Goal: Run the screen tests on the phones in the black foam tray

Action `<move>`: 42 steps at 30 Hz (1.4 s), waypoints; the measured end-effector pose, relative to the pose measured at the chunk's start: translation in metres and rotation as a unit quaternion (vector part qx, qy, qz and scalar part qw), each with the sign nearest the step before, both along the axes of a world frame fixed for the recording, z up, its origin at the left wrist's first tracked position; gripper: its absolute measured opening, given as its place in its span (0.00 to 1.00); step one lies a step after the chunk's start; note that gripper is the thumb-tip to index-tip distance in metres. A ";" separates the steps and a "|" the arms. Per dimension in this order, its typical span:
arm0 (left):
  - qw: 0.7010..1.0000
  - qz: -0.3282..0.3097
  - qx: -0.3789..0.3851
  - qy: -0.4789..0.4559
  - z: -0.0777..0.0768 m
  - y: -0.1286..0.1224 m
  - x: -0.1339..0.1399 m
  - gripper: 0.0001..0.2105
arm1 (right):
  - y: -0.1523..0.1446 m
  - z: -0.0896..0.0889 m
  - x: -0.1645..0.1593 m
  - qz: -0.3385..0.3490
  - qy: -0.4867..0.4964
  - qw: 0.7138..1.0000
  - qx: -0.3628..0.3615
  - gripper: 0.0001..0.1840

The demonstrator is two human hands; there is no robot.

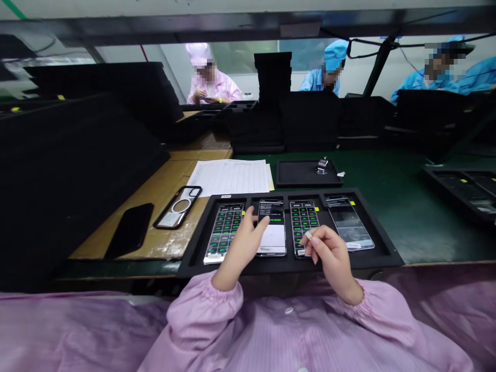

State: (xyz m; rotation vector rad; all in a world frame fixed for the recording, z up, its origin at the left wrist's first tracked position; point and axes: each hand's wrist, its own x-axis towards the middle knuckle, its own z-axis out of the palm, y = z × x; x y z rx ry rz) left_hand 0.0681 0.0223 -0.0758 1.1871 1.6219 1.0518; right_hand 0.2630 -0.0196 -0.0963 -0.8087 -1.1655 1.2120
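A black foam tray (389, 253) holds a row of smartphones in separate slots. My left hand (247, 235) reaches over the left edge of the second phone (273, 235), thumb and fingers apart, holding nothing; whether it touches the screen I cannot tell. Between the thumb and fingers of my right hand (329, 248) is a small whitish piece (309, 235), too small to name. That hand is over the lower right of the third phone (301, 219), which shows a grid with green text, like the leftmost phone (220, 232). A fourth phone (351, 222) lies at the right.
Printed sheets (232, 173) and a small black tray (290, 175) with a shiny metal item lie behind. A clear phone case (180, 206) and a black phone (130, 230) are at left. Stacked black trays (310, 121) rise at the back; co-workers sit beyond.
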 end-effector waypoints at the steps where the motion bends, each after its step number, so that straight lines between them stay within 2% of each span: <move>1: 0.999 0.000 -0.005 -0.039 0.000 0.003 -0.003 0.37 | -0.001 0.003 -0.001 0.030 0.036 0.998 -0.030 0.16; 3: 0.996 -0.036 -0.019 -0.079 0.002 0.006 -0.006 0.35 | -0.004 0.009 -0.004 0.130 0.116 0.977 -0.121 0.17; 4: 0.993 -0.063 -0.028 -0.093 0.004 0.007 -0.007 0.34 | -0.006 0.011 -0.005 0.193 0.154 0.953 -0.174 0.17; 7: 0.984 -0.106 -0.029 -0.141 0.014 0.002 -0.006 0.30 | -0.013 0.015 -0.011 0.356 0.230 0.851 -0.311 0.15; 8: 0.981 -0.100 -0.011 -0.163 0.018 -0.002 -0.004 0.29 | -0.015 0.016 -0.014 0.384 0.242 0.823 -0.341 0.13; 9: 0.979 -0.086 0.016 -0.186 0.023 -0.007 -0.001 0.29 | -0.017 0.016 -0.017 0.394 0.248 0.809 -0.360 0.11; 10: 0.975 -0.068 0.051 -0.204 0.028 -0.013 0.004 0.29 | -0.018 0.017 -0.020 0.389 0.246 0.809 -0.367 0.11; 11: 0.972 -0.047 0.087 -0.212 0.033 -0.019 0.008 0.28 | -0.019 0.018 -0.024 0.374 0.237 0.821 -0.359 0.14; 14: 0.968 0.013 0.177 -0.176 0.043 -0.040 0.025 0.25 | -0.018 0.019 -0.036 0.309 0.184 0.893 -0.270 0.21; 17: 0.963 0.065 0.231 -0.124 0.044 -0.057 0.041 0.22 | -0.017 0.015 -0.044 0.234 0.107 0.951 -0.174 0.26; 20: 0.955 0.096 0.260 -0.103 0.039 -0.064 0.047 0.19 | -0.018 0.011 -0.045 0.152 0.044 0.980 -0.122 0.28; 26: 0.935 0.139 0.281 -0.164 0.043 -0.042 0.023 0.18 | -0.025 0.015 -0.029 0.125 -0.036 0.991 -0.025 0.24; 29: 0.937 0.122 0.240 -0.221 0.045 -0.032 0.014 0.17 | -0.020 0.013 -0.026 0.129 -0.052 0.990 -0.030 0.20; 32: 0.948 0.097 0.192 -0.234 0.038 -0.035 0.022 0.18 | -0.016 0.011 -0.031 0.145 -0.048 0.986 -0.061 0.22; 36: 0.946 0.076 0.151 -0.276 0.025 -0.047 0.043 0.24 | -0.021 0.008 -0.032 0.071 -0.096 0.992 -0.049 0.28; 38: 0.927 0.066 0.162 -0.331 0.020 -0.047 0.050 0.28 | -0.021 -0.001 -0.024 0.055 -0.109 0.991 -0.056 0.27; 42: 0.885 0.053 0.220 -0.406 0.018 -0.045 0.055 0.28 | -0.011 -0.033 -0.008 0.097 -0.099 0.984 -0.111 0.24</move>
